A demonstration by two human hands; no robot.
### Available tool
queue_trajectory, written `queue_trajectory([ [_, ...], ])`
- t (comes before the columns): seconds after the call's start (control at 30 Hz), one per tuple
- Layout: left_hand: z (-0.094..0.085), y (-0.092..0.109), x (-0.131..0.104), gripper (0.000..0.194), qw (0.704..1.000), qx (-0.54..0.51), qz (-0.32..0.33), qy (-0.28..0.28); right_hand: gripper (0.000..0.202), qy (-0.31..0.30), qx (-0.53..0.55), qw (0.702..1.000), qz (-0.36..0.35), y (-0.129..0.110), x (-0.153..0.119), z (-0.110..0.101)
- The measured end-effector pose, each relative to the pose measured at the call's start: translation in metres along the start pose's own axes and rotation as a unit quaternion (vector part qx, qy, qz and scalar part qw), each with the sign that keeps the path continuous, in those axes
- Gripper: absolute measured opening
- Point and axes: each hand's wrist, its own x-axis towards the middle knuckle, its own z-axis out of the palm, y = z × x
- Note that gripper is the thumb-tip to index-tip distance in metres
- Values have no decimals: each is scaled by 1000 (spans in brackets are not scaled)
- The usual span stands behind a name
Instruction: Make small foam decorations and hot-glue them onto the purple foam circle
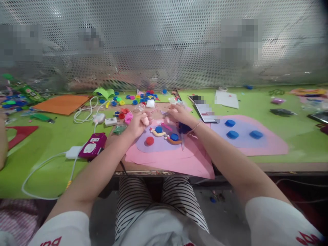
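Note:
My left hand (138, 125) is closed around a soft pale pink lump (146, 119), which looks like modelling clay, above the left of the pink and lilac paper. My right hand (178, 114) is curled above the paper's far right; what its fingers hold, if anything, I cannot make out. Between and below the hands, on the lilac paper (161, 147), lie a cream curved clay piece (159, 134) with a blue disc (159, 129), a brown curved piece (176, 140) with another blue disc (174, 137), a red disc (150, 140) and a bright pink stick (166, 126).
A phone (203, 108) lies beyond my right forearm. A second paper sheet (278, 147) on the right bears blue discs (233, 134). Left are a purple power socket (93, 146), white cables (38, 164) and crumpled pink wrap (128, 118). Coloured caps (135, 102) lie before a perforated metal screen (164, 44).

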Motion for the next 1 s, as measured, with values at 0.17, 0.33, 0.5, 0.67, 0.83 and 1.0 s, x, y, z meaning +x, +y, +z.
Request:
queue_trajectory([
  [0.17,1,1,-2,15,1000,-11,-5,-21,37,9,31,998,-45,-29,-6,-7],
  [0.33,12,2,-10,11,995,-47,-45,-81,47,-47,100,991,-76,-61,-20,3],
  [0.5,21,2,-19,26,988,-66,-102,-99,43,-102,220,967,-78,-62,-29,26],
  [0.67,24,-2,-23,28,990,-33,-101,-97,37,-83,238,967,-33,-58,-35,36],
  [0.83,20,-7,-22,18,986,-11,-108,-127,33,-86,243,966,5,-53,-36,33],
  [1.0,12,-7,-18,20,983,33,-109,-146,44,-185,356,916,-22,-48,-33,22],
])
